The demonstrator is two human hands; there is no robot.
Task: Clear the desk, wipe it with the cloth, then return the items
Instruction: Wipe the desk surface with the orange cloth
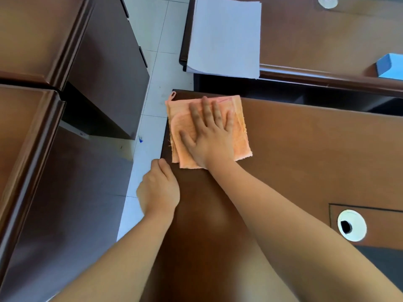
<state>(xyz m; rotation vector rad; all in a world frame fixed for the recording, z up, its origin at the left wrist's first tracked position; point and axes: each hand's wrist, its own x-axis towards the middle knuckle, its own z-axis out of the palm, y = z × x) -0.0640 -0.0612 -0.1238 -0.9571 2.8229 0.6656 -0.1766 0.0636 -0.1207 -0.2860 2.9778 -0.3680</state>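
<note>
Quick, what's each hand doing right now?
Left hand: fingers curled over the desk edge, gripping it.
Right hand: open, pressing flat on the cloth.

the desk (305,149) has a smooth brown wood-look top with a soft sheen. the cloth (242,136) at its 11 o'clock corner is orange, fuzzy, frayed at the edges. a matt white paper stack (224,35) lies at 12 o'clock. the cable grommet (357,219) at 4 o'clock looks like glossy white plastic. the floor (157,40) is pale, smooth tile.

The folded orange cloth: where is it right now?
In the head view, the folded orange cloth lies at the far left corner of the brown wooden desk, flat under the right hand.
</note>
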